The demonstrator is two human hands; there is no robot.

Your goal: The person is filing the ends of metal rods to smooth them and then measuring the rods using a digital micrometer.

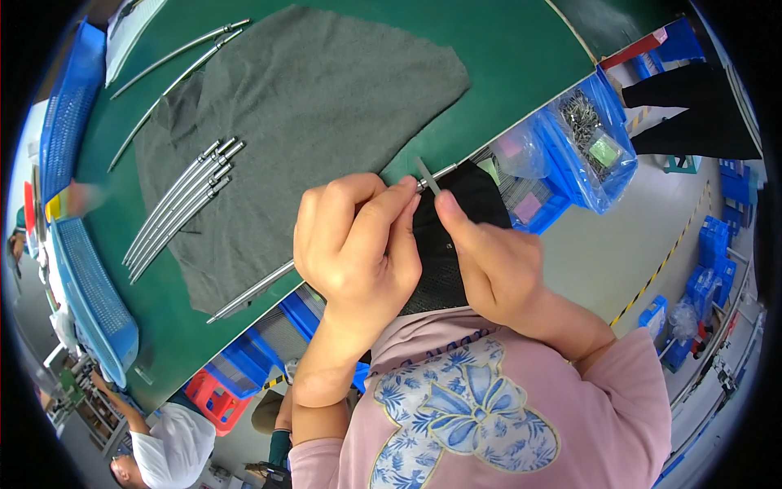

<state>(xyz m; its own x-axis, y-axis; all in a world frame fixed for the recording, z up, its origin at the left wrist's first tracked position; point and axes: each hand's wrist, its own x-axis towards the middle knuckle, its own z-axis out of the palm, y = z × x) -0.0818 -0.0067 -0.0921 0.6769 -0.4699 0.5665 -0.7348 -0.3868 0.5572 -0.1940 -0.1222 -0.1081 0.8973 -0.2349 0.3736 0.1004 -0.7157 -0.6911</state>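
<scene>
My left hand (358, 236) is closed around a slim metal rod (259, 287), which runs from the table's near edge through my fingers. Its stepped tip sticks out beyond my thumb and forefinger. In my right hand (501, 265), closed in a pinch, is a thin flat grey strip (427, 175). The strip crosses the rod near its tip; whether they touch I cannot tell. Several similar metal rods (175, 212) lie side by side on a dark grey cloth (326, 90), left of my hands. Two longer curved rods (175, 85) rest farther off, partly on the cloth's edge.
The cloth covers part of a green table (521, 49). Blue perforated baskets (94, 293) line its left side. At the right edge, a blue bin (599, 147) lined with plastic holds many small metal parts. Blue trays (248, 359) and a red crate (216, 399) sit below the near edge. Other people are nearby.
</scene>
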